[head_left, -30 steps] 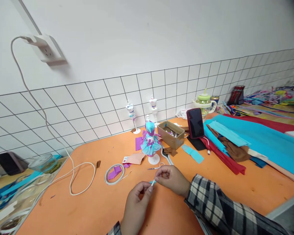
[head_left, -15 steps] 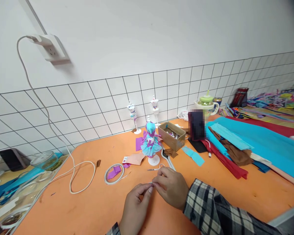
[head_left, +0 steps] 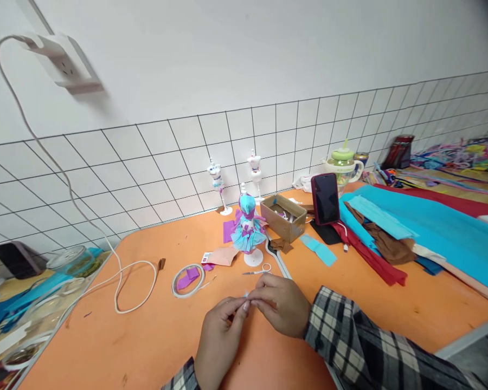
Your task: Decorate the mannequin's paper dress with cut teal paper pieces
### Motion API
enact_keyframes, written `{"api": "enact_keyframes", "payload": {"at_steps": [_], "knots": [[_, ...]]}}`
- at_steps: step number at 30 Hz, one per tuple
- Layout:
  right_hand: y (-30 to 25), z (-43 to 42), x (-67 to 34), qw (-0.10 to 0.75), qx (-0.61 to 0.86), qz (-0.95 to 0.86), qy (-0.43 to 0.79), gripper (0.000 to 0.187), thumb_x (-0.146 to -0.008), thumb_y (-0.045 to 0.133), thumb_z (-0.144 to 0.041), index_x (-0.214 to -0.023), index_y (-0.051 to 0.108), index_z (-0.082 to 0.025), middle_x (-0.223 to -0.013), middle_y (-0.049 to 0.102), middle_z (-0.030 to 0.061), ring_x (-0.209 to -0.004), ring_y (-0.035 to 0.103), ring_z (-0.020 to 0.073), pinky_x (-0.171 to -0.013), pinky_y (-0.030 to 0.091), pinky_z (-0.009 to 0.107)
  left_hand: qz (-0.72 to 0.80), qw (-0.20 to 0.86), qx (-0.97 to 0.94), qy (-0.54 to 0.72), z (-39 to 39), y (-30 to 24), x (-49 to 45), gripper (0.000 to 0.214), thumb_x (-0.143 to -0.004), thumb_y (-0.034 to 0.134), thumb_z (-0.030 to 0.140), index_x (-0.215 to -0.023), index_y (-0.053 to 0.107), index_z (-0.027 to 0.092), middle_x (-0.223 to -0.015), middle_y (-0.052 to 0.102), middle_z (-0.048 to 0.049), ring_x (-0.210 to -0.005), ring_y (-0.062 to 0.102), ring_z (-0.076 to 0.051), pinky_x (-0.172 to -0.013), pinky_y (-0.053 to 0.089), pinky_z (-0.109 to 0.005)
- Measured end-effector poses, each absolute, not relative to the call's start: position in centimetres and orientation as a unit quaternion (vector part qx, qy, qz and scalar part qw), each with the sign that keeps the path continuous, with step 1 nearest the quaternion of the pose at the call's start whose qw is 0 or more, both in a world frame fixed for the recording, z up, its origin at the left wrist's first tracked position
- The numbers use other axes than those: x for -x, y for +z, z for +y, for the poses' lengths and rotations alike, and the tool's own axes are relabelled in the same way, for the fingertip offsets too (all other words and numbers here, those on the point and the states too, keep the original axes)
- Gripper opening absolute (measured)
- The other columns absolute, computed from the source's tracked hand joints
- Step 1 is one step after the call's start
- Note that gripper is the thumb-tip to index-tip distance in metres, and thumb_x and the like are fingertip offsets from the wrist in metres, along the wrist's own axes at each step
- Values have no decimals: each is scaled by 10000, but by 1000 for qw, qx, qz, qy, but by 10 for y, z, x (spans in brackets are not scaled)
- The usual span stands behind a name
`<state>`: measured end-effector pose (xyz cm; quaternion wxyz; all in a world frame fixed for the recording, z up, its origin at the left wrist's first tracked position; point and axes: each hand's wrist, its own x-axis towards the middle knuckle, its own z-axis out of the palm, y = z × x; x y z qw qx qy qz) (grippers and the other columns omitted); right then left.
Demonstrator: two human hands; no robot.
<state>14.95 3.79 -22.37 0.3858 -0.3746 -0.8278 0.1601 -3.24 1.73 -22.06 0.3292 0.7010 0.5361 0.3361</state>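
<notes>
Here at my end, left hand (head_left: 219,338) and right hand (head_left: 283,304) meet fingertip to fingertip, thumbs and forefingers pinched together on a tiny pale-blue scrap (head_left: 246,294), mostly hidden, just a light tip showing. It's above the orange tabletop (head_left: 158,341), with scissors (head_left: 254,273) just beyond. I see orange surface spreading left, past the tape roll (head_left: 185,296) towards the cable (head_left: 124,312); the left edge lies well apart.

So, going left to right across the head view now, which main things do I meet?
Dark phone, white cable loop, tape ring, left hand, right hand, red-edged phone, brown cloth, colourful strips.
</notes>
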Motion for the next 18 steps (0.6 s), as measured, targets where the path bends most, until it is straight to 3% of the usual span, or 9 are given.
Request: {"api": "enact_keyframes", "payload": {"at_steps": [6, 10, 18], "knots": [[-226, 35, -146, 400, 385, -817, 159, 146, -858, 556, -191, -922, 682, -225, -820, 604, 11, -726, 576, 113, -623, 404, 214, 557, 321, -687, 339, 17, -218, 31, 271, -857, 535, 361, -873, 749, 195, -744, 704, -45, -709, 638, -179, -672, 487, -262], [-227, 29, -144, 361, 400, -839, 76, 148, -875, 540, -236, -928, 677, -244, -805, 613, 10, -699, 564, 129, -595, 372, 242, 555, 373, -654, 355, 17, -218, 28, 240, -810, 562, 319, -799, 744, 164, -673, 696, -41, -679, 642, -185, -651, 496, -259], [-229, 26, -142, 361, 398, -842, 46, 145, -883, 548, -279, -961, 670, -283, -804, 618, -8, -681, 558, 126, -593, 357, 259, 520, 467, -622, 352, 24, -214, 31, 248, -777, 534, 248, -803, 768, 171, -759, 750, -47, -739, 670, -192, -717, 511, -258]]}}
